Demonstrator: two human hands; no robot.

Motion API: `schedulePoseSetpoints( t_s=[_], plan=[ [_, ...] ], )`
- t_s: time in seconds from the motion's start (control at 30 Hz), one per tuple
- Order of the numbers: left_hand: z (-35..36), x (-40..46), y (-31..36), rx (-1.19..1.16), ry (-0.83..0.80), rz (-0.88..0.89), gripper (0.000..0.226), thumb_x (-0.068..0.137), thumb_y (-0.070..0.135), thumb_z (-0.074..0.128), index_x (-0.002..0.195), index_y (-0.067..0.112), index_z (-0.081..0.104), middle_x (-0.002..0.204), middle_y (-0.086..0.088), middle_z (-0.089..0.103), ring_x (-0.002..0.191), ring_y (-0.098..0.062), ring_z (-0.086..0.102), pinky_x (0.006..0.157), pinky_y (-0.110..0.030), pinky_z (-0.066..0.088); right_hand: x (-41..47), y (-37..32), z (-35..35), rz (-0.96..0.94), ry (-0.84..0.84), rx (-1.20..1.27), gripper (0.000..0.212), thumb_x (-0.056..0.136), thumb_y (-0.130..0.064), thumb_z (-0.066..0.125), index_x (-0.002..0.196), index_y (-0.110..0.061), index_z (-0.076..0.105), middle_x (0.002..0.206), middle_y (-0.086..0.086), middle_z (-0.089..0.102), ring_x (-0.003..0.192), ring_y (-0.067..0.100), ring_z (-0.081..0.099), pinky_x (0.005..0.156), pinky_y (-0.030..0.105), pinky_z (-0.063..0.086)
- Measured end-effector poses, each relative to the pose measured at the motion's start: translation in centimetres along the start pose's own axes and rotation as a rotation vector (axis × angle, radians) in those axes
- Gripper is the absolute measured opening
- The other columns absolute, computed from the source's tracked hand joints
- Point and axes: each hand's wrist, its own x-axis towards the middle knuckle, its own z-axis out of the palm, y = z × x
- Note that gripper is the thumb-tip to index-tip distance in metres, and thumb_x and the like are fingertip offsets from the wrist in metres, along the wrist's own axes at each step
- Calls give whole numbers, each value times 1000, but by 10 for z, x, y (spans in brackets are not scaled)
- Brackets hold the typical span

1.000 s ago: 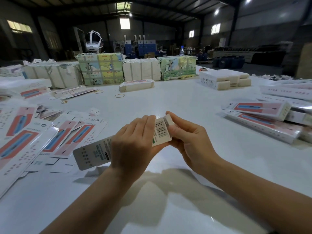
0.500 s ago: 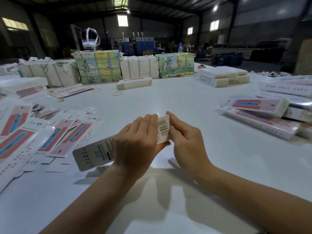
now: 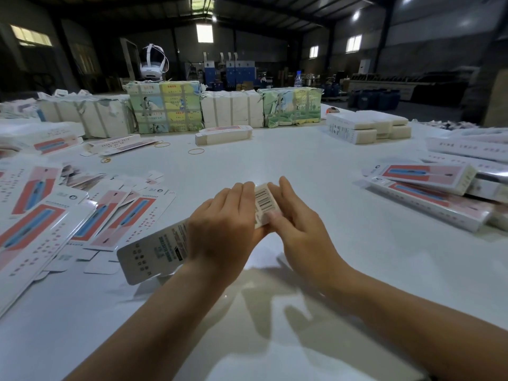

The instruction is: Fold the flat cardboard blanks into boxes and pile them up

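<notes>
- Left hand (image 3: pixel 222 229) gripped long white printed cardboard box (image 3: pixel 154 248) mid-body, above the counter (image 3: pixel 302 166).
- Right hand (image 3: pixel 299 224) had slid inward, pinching barcode end flap (image 3: pixel 262 204) nearly shut.
- Finished-box pile (image 3: pixel 428 188) lay far right.

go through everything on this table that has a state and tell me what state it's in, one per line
Box in the hands: partly folded, held above the table, barcode end up.
Left hand: gripping the box's middle.
Right hand: fingers pinching the barcode end.
Flat blanks: unfolded, spread overlapping at left.
Finished boxes: folded, piled at right.
Rubber band: loose on the table.
</notes>
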Motion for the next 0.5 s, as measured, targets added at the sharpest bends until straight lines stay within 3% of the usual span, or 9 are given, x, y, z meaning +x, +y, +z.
schedulePoseSetpoints(
  t_s=[0.07, 0.13, 0.23, 0.33, 0.4, 0.5],
  plan=[
    [0, 1, -3, 11, -28, 9, 47, 86, 45, 58, 99, 0, 70, 88, -10, 72, 70, -22, 69, 51, -26, 49, -3, -2, 2, -50, -19, -80, 43, 97, -11, 47, 139, -22, 44, 134, -9, 55, 117, 1, 53, 96, 15, 43],
    [0, -1, -7, 31, -56, 36, 45, 75, 37, 76, 98, 0, 70, 86, -10, 71, 68, -22, 68, 50, -26, 49, -6, -3, 5, -110, -58, -143, 33, 93, -5, 49, 123, -19, 54, 110, -7, 66, 98, 8, 61, 80, 15, 47],
    [-1, -1, -9, -28, -81, 62, 51, 84, 45, 59, 98, -2, 70, 87, -12, 71, 69, -23, 69, 50, -27, 50, -4, -4, 3, -82, -59, -83, 24, 94, -8, 49, 109, -24, 59, 93, -10, 67, 84, 10, 61, 71, 14, 49],
    [-1, 2, -4, -109, -122, 95, 62, 86, 53, 47, 100, -3, 70, 92, -13, 72, 74, -24, 70, 55, -28, 52, 5, 1, -2, 18, 30, -62, 35, 97, -16, 50, 131, -22, 54, 104, -9, 65, 86, 3, 62, 76, 16, 50],
    [4, -3, -4, -150, -187, 135, 64, 76, 50, 67, 111, -5, 65, 101, -17, 70, 83, -29, 69, 64, -34, 54, 10, 4, -6, 85, 64, -29, 49, 98, -18, 50, 145, -24, 37, 111, -7, 63, 92, 7, 65, 81, 20, 54],
    [11, -14, -19, -94, -335, 150, 96, 46, 36, 92, 126, -4, 56, 113, -23, 64, 90, -40, 65, 72, -48, 54, 17, 8, -16, 173, 80, 53, 52, 98, -17, 49, 147, -23, 32, 113, 6, 64, 91, 21, 68, 77, 36, 59]
  ],
)
